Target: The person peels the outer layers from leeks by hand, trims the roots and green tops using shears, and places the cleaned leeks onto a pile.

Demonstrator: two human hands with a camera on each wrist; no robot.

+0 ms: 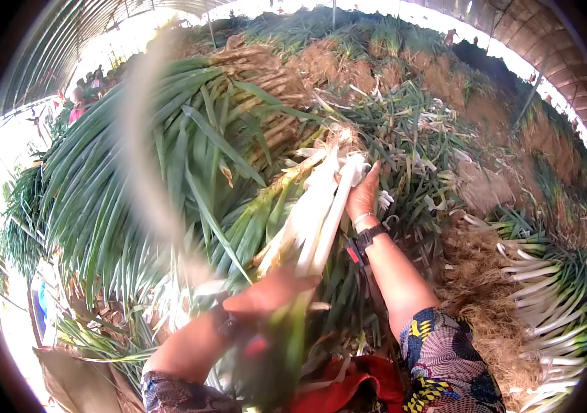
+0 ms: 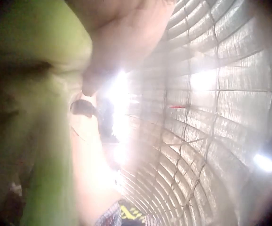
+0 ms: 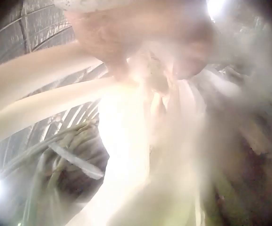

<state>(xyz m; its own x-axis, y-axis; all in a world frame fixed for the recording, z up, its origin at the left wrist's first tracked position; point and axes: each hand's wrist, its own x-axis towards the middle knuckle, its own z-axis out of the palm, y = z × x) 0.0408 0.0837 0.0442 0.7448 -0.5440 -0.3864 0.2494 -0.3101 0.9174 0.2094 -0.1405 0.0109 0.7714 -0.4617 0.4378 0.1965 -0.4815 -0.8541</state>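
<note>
Patterned sleeves (image 1: 444,358): closest to us, one on each side at the bottom of the head view, with a red cloth (image 1: 359,385) bunched between them.
Leeks in hand (image 1: 324,206): slanting across the middle, white ends with scraggly roots pointing up and away from us, green tops running down toward the red cloth.
Right hand (image 1: 363,196): up near the root end, fingers and thumb clamped on the white stems; we get that best from the right wrist view. Dark strap (image 1: 370,236) on that wrist.
Left hand (image 1: 273,292): lower down, laid across the stems and badly smeared, so honestly we can't tell if its fingers are gripping or just resting there.
Big green pile (image 1: 114,158): left of the hands, leaves fanning out to the left, pale stems bunched at upper middle.
Leaf scraps (image 1: 417,131): scattered just past the right hand.
Leek row (image 1: 548,282): off to our right, brown roots facing us, white stems lined up side by side.
Roof (image 2: 230,61): arched and ribbed.
</note>
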